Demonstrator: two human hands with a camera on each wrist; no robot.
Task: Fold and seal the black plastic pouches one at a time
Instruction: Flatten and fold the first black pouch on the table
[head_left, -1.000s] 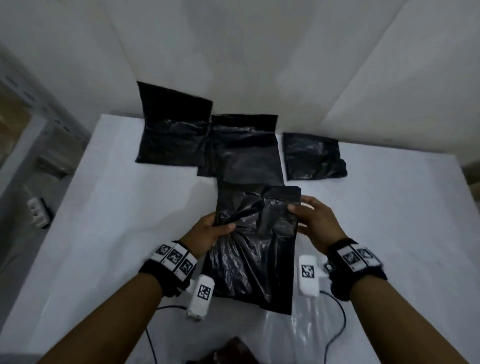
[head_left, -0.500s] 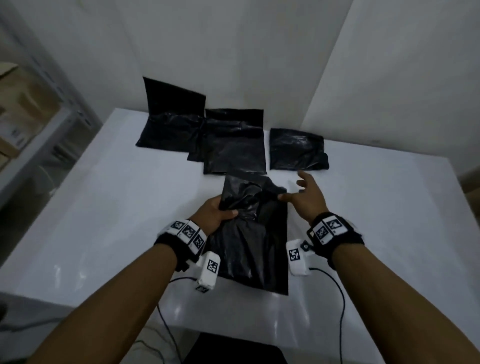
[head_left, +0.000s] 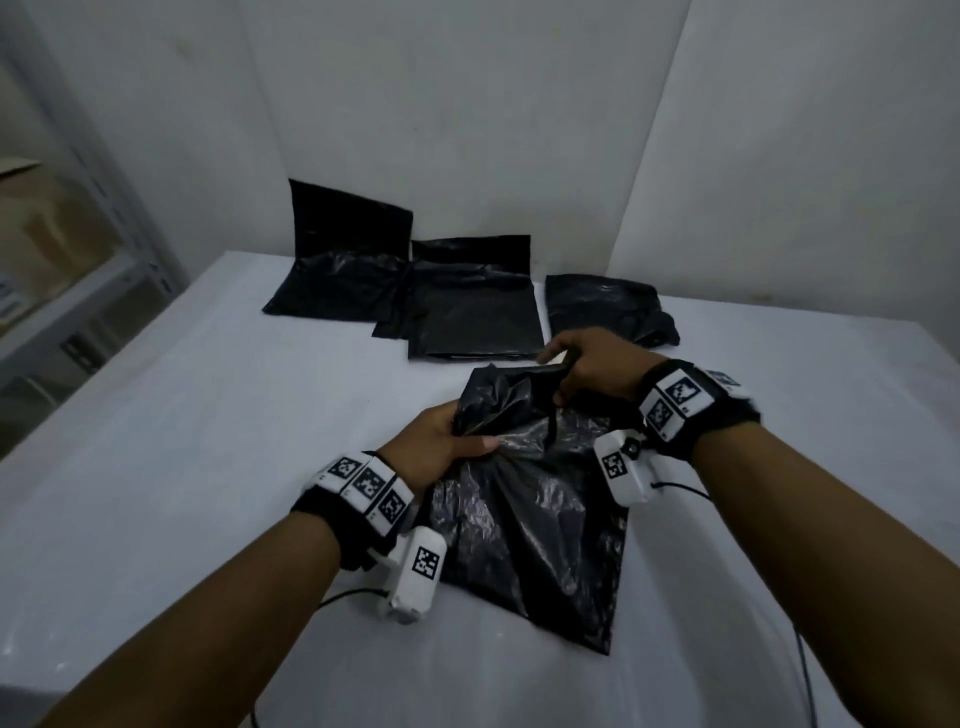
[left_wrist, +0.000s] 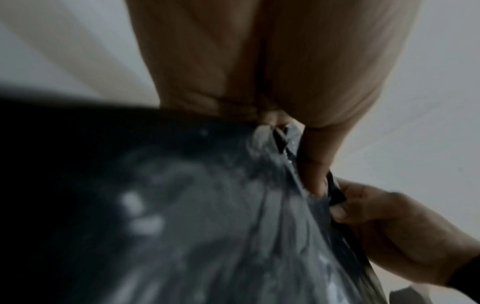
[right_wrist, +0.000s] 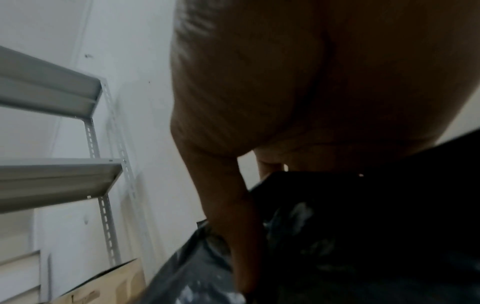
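Note:
A crinkled black plastic pouch (head_left: 524, 514) lies on the white table (head_left: 208, 415) in front of me, its far end lifted and bunched. My left hand (head_left: 441, 441) grips the pouch's left side near the top, thumb on the plastic. My right hand (head_left: 587, 371) pinches the upper right corner flap. In the left wrist view my left hand (left_wrist: 306, 156) presses the pouch (left_wrist: 207, 226) with its thumb, and the right hand (left_wrist: 384, 230) holds the edge close by. The right wrist view shows the right hand (right_wrist: 246, 246) with its thumb down on the pouch (right_wrist: 350, 236).
Three other black pouches lie at the table's far side: one (head_left: 337, 270) propped against the wall, one (head_left: 472, 306) in the middle, one folded (head_left: 608, 306) on the right. A metal shelf rack (head_left: 57, 291) stands left of the table. Cables trail off the near edge.
My right hand, which hovered open over the pouch's top right half a second ago, has closed on that corner. The pouch's top is more bunched and lifted. The left hand keeps its grip.

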